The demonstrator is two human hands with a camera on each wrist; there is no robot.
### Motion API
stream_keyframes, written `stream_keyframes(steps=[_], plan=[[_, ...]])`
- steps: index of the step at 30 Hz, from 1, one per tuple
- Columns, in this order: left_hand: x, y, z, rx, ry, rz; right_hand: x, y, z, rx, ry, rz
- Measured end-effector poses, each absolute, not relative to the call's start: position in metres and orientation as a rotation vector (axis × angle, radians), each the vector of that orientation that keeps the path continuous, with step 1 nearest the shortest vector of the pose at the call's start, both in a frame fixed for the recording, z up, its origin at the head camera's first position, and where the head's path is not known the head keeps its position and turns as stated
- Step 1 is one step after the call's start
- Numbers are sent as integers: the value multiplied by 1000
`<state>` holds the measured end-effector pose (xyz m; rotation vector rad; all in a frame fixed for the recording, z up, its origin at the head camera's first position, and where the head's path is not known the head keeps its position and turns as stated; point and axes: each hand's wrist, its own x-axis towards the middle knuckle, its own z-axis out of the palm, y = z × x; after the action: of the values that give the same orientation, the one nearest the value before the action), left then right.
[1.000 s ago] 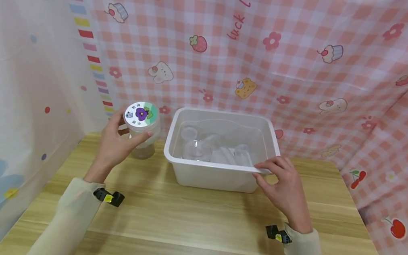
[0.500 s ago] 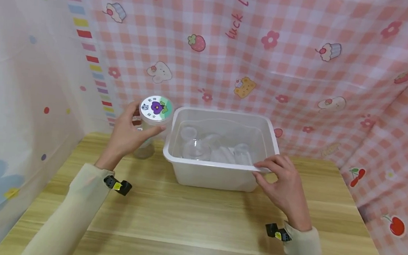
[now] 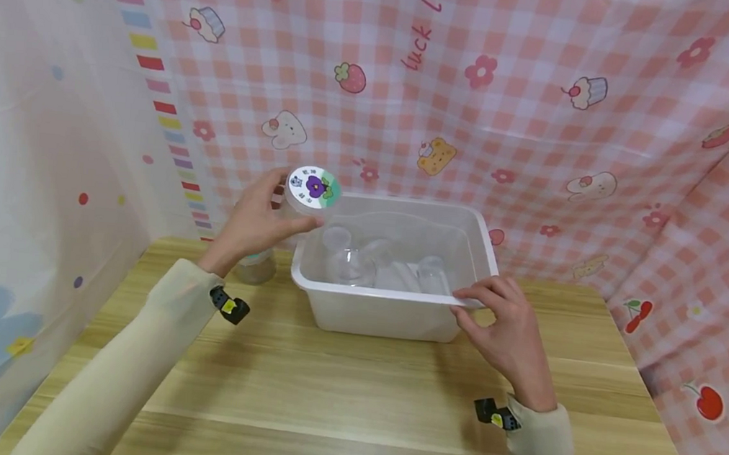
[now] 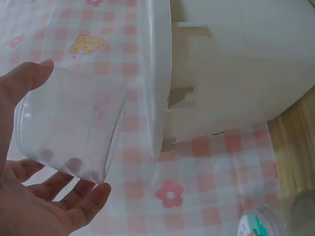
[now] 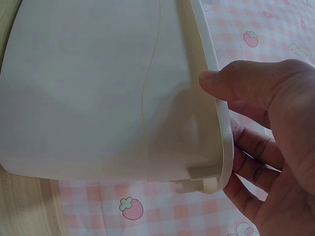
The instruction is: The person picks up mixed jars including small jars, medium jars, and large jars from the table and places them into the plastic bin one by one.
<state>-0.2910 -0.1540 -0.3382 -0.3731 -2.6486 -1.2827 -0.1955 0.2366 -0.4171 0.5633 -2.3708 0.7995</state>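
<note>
My left hand (image 3: pixel 261 215) grips a clear plastic jar (image 4: pixel 74 123), its thumb on one side and fingers on the other. The jar's round lid (image 3: pixel 314 188) bears a purple flower on white and green. It is held above the table, by the upper left corner of a white plastic tub (image 3: pixel 383 316). At the tub's front right, my right hand (image 3: pixel 511 334) pinches the rim, thumb outside and fingers over the edge. Inside the tub lie several clear plastic pieces (image 3: pixel 351 266); their exact kinds are hard to tell.
A second clear jar (image 3: pixel 255 268) stands on the wooden table (image 3: pixel 336 398) left of the tub, partly hidden behind my left hand. Pink checked cloth (image 3: pixel 374 113) hangs close behind the tub and along the right side; a white patterned cloth (image 3: pixel 55 121) hangs at the left.
My left hand has lifted the jar and carried it to the right and up, from beside the second jar to the tub's left edge. My right hand keeps its hold on the rim.
</note>
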Motion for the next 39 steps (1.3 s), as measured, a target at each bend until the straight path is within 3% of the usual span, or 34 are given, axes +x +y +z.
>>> stream_keyframes(steps=[16, 39], plan=[[-311, -134, -329, -570, -2806, -1049, -196, 236, -417, 589, -2346, 797], [-304, -156, -336, -357, -2848, -1056, -197, 237, -418, 577, -2360, 789]])
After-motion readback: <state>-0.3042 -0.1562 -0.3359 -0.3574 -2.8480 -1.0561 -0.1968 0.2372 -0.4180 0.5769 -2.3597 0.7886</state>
